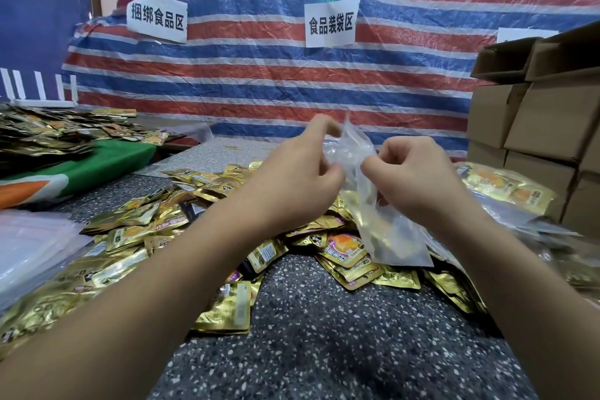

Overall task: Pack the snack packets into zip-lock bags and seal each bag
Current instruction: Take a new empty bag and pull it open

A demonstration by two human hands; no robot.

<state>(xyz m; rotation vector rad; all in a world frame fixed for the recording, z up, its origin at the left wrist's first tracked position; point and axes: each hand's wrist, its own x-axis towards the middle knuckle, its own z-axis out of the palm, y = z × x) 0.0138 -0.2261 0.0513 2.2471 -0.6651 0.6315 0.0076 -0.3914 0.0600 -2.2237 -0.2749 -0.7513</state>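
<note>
Clear zip-lock bag point(373, 204) pinched between left hand point(302, 169) and right hand point(412, 172).

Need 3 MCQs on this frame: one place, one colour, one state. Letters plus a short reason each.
1. Where are the cardboard boxes?
A. right edge
B. left edge
C. under the table

2. The snack packets are mostly:
A. silver
B. gold
C. black

3. The clear bag is:
A. lying flat on the table
B. held up by both hands
C. inside a box

Key: 1 A, they are stacked at the right. 2 B, gold foil covers the table. 3 B, the left hand and right hand each pinch its top.
</note>
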